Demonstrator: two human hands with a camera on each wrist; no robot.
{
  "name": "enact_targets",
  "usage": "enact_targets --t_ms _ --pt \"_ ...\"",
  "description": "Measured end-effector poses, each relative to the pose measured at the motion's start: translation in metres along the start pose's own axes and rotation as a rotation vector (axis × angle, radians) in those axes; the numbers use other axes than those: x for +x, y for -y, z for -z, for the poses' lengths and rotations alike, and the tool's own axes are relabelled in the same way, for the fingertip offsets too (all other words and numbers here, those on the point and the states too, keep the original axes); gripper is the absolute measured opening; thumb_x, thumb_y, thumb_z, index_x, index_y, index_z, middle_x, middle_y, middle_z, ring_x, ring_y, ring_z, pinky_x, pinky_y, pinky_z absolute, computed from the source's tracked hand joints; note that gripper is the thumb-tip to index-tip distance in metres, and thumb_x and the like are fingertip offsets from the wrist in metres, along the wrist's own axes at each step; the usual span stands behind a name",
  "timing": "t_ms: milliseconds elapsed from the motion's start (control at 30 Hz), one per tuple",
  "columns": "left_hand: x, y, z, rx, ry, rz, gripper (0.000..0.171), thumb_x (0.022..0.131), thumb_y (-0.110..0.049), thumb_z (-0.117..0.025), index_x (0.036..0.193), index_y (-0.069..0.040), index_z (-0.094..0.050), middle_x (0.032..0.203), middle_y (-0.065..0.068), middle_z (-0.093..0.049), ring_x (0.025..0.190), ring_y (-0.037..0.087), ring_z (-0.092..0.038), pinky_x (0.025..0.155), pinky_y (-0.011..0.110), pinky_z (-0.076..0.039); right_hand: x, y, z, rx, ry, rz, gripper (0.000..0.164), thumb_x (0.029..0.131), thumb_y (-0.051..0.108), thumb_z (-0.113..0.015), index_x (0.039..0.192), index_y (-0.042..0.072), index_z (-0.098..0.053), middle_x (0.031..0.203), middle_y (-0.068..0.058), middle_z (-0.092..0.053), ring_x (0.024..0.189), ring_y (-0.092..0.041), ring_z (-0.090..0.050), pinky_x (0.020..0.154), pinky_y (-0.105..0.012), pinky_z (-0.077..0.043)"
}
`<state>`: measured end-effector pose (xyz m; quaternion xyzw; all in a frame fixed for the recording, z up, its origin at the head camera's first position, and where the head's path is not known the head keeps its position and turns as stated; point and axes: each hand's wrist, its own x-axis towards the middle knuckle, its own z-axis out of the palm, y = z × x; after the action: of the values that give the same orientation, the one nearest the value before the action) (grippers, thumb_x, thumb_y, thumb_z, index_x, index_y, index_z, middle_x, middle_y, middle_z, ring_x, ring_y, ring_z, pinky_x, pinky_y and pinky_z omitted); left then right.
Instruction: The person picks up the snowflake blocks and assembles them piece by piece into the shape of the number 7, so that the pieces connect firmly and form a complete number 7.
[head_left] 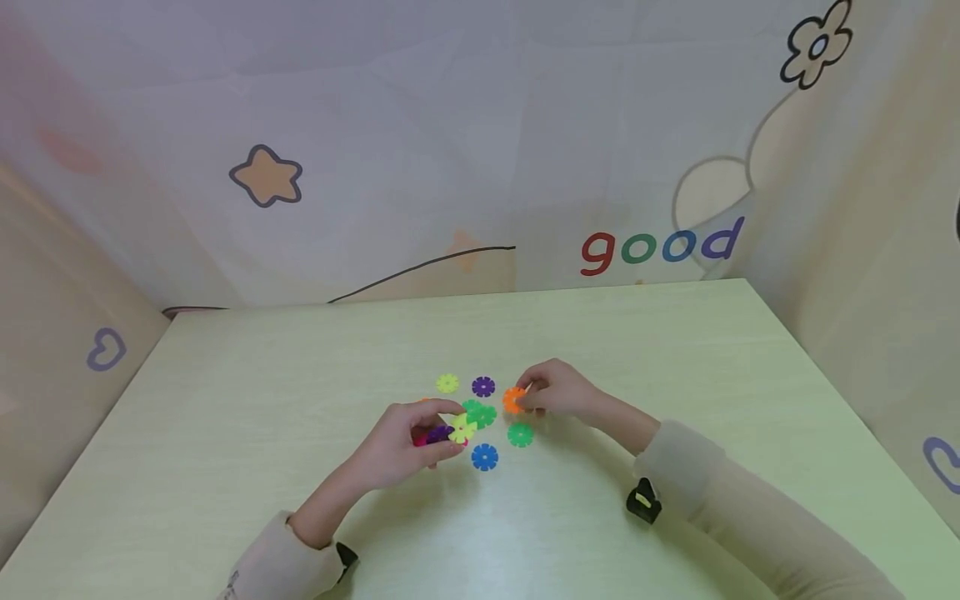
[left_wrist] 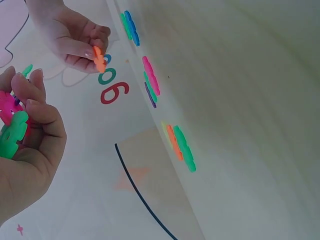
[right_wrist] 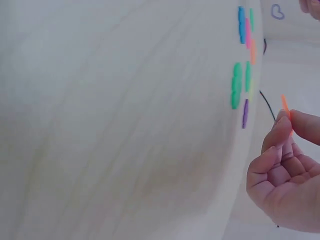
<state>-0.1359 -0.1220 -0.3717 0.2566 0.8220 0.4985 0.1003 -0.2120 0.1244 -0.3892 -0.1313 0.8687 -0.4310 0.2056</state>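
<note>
My left hand [head_left: 393,442] grips a cluster of joined plastic snowflake discs, with a purple disc [head_left: 439,435] and a yellow disc [head_left: 462,428] showing between thumb and fingers. In the left wrist view, a pink disc [left_wrist: 7,107] and a green disc [left_wrist: 14,135] of that cluster are visible; my fingers hide part of it. Between thumb and fingertips, my right hand [head_left: 558,388] pinches one orange snowflake disc [head_left: 513,400], held upright above the tabletop and apart from the cluster.
Loose discs lie flat on the pale wooden table [head_left: 300,367] around my hands: a yellow one [head_left: 447,383], a purple one [head_left: 483,387], a green one [head_left: 520,435] and a blue one [head_left: 484,457]. A printed curtain [head_left: 390,167] stands behind the table's far edge.
</note>
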Motion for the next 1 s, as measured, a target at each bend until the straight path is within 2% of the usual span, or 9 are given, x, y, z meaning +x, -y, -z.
enact_targets --t_ms 167,433,567,867,1000 --pt "0.000 -0.002 0.000 -0.014 0.003 -0.001 0.037 0.080 -0.009 -0.069 0.114 -0.001 -0.057 0.078 0.005 -0.062 0.054 0.012 -0.053 0.048 0.024 -0.047 -0.009 0.002 0.003 0.036 -0.014 0.023 0.022 0.085 0.009 -0.061 0.104 -0.002 -0.062 0.073 -0.004 -0.062 0.063 -0.017 -0.055 0.065 -0.032 -0.051" --pt "0.001 -0.001 -0.001 -0.009 0.005 -0.026 0.037 0.079 -0.008 -0.070 0.113 -0.002 -0.057 0.078 0.006 -0.062 0.053 0.011 -0.054 0.047 0.024 -0.047 -0.026 0.010 0.009 0.125 -0.040 0.076 0.026 0.086 0.008 -0.060 0.109 -0.005 -0.060 0.076 -0.011 -0.065 0.063 -0.018 -0.058 0.068 -0.037 -0.052" --pt "0.002 0.001 -0.001 0.007 0.003 -0.033 0.036 0.079 -0.008 -0.070 0.113 -0.003 -0.058 0.077 0.004 -0.062 0.053 0.011 -0.054 0.047 0.025 -0.048 -0.034 0.015 0.012 0.157 -0.053 0.066 0.026 0.087 0.009 -0.059 0.109 -0.004 -0.061 0.075 -0.011 -0.066 0.062 -0.018 -0.059 0.070 -0.039 -0.052" --pt "0.003 -0.002 -0.002 0.029 -0.017 -0.028 0.038 0.077 -0.008 -0.072 0.113 -0.007 -0.059 0.079 0.003 -0.062 0.061 0.013 -0.056 0.049 0.025 -0.048 -0.048 0.017 0.015 0.232 -0.051 0.102 0.026 0.087 0.007 -0.058 0.110 -0.006 -0.060 0.076 -0.013 -0.066 0.065 -0.024 -0.061 0.069 -0.034 -0.053" --pt "0.003 -0.002 -0.003 0.044 -0.033 -0.038 0.038 0.076 -0.009 -0.074 0.111 -0.007 -0.061 0.078 0.002 -0.062 0.065 0.013 -0.056 0.050 0.023 -0.047 -0.054 0.019 0.017 0.249 -0.055 0.095 0.027 0.087 0.006 -0.058 0.111 -0.006 -0.059 0.077 -0.014 -0.066 0.064 -0.021 -0.061 0.070 -0.035 -0.053"
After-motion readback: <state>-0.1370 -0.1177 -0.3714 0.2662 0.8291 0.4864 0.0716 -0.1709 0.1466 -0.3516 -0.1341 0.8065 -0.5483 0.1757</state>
